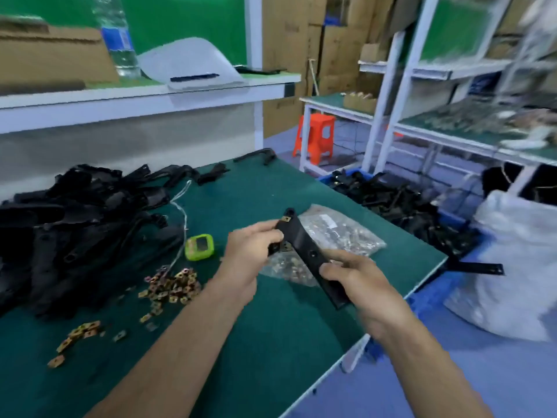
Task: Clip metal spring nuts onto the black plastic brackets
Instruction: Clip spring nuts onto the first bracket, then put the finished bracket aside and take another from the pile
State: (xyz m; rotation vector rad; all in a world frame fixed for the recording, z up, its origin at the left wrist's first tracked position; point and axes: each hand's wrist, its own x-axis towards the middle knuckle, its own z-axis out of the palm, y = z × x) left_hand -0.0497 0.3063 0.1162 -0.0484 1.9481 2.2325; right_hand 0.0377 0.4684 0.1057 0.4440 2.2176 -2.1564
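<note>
While both hands hold it clear of the bench, the long black plastic bracket (304, 247) runs diagonally, upper end away from the person, lower end toward them. Right hand (358, 285): fingers curled under the lower end, thumb pressed on the top face, a firm wrap-around grip. Left hand (251, 247): fingers curled in against the upper half of the bracket, pinching it near a side tab; exact finger contact is blurred. One brass-coloured metal spring nut (284, 219) sits on the bracket's upper end. A second nut (283, 247) shows at the side tab just beside the left fingertips; cannot tell whether it is fully seated. Directly beneath the hands lies a clear plastic bag of spring nuts (337, 233), resting on the green bench mat (256, 188). To the left of the bag, a small lime-green device with a dark screen (199, 247) sits on the mat. Near it, toward the person, a pile of loose spring nuts (173, 285) is spread out, with a smaller scatter (81, 331) further left and nearer. A large heap of black plastic brackets (75, 221) fills the left of the bench. Beyond the right bench edge, a blue crate (455, 220) holds more black brackets, with a white plastic sack (518, 267) just beside it. An orange plastic stool (316, 137) stands on the floor behind.
</note>
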